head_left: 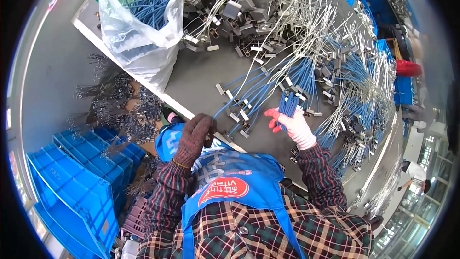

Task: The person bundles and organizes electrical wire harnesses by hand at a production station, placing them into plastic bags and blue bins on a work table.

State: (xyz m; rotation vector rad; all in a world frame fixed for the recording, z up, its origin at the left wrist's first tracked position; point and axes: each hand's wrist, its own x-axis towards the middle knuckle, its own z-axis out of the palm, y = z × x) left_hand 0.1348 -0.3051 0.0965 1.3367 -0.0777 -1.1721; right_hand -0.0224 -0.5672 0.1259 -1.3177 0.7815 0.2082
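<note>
My left hand, in a dark red and black knit glove, is closed at the table's near edge. A blue wire runs from its fingertips toward the pile. My right hand wears a white glove with red fingertips and holds a bundle of short blue wires upright against the palm. Its thumb and a finger point left, apart from the bundle. Just beyond both hands lie blue wires with small grey metal box-shaped ends, fanned over the grey table.
A clear plastic bag of blue wires stands at the table's far left corner. Grey metal parts and silvery wires are heaped at the back. Blue crates stand lower left, beside dark parts. Another person is far right.
</note>
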